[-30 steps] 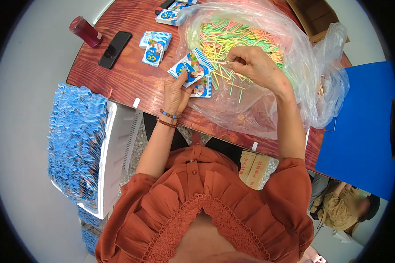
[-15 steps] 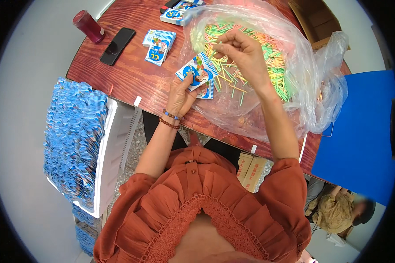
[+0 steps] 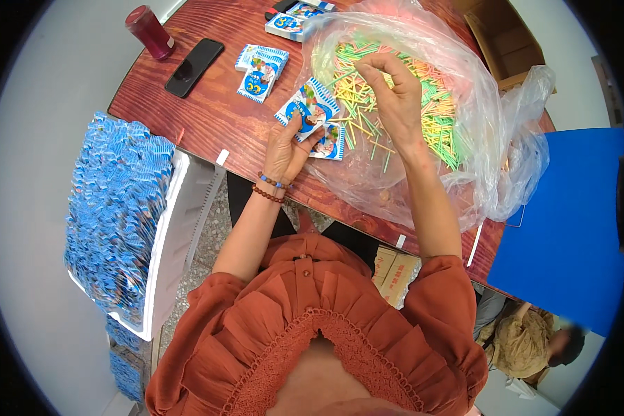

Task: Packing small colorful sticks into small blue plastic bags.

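My left hand (image 3: 284,149), with beads round its wrist, grips a small blue-and-white packet (image 3: 308,105) by its lower edge. The thumb lies on the printed face. A second such packet (image 3: 331,144) shows just beneath it; whether the fingers touch it is unclear. Thumb and forefinger of my right hand (image 3: 398,97) pinch a thin green stick (image 3: 342,78), which slants down toward the packet's upper right corner. Whether its tip is in the packet cannot be made out. Under that hand, a clear plastic bag (image 3: 367,184) lies spread open, full of loose pastel sticks (image 3: 433,111).
Several packets (image 3: 262,75) lie left of the bag, and boxes (image 3: 284,26) stand behind. A phone (image 3: 195,67) and red jar (image 3: 150,33) sit far left. A white bin (image 3: 161,256) overflows with packets. Right: a cardboard box (image 3: 509,38), blue board (image 3: 561,222) and a seated person (image 3: 523,347).
My right hand has drawn back rightward from the packet, and more of the green stick shows. The left hand keeps its packet, now tilted slightly differently. The whole view has shifted a little.
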